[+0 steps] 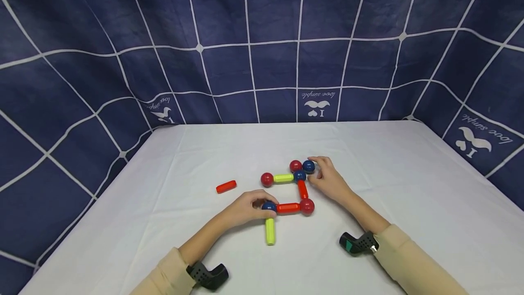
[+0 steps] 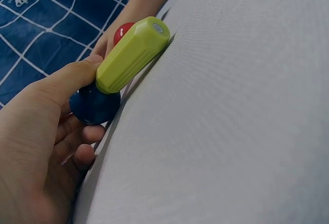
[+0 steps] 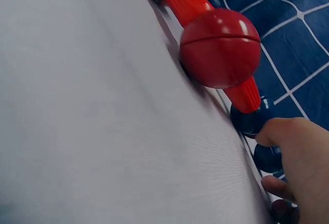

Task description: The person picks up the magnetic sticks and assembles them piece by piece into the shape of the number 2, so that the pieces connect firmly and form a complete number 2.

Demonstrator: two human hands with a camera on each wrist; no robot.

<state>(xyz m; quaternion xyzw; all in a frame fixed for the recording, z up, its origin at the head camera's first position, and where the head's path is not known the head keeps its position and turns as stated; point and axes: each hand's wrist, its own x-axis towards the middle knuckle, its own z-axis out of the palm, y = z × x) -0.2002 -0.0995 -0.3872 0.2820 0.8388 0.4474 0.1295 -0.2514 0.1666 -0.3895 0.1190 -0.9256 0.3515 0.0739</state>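
My left hand (image 1: 247, 207) grips a blue ball (image 1: 269, 207) at the near left of a figure of rods and balls. From that ball a yellow-green rod (image 1: 270, 232) points toward me, and a red rod (image 1: 288, 208) runs right to a red ball (image 1: 307, 206). Another red rod (image 1: 302, 190) leads away to a second blue ball (image 1: 299, 175). A yellow-green rod (image 1: 283, 178) joins this one to a red ball (image 1: 267, 179). At the far right corner my right hand (image 1: 330, 181) holds a blue ball (image 1: 309, 166) between thumb and fingers, beside another red ball (image 1: 295, 165).
A loose red rod (image 1: 226, 186) lies left of the figure. White cloth covers the table (image 1: 172, 163). A dark blue curtain (image 1: 270, 58) with white grid lines hangs behind and at both sides. Each wrist wears a black device (image 1: 359, 243).
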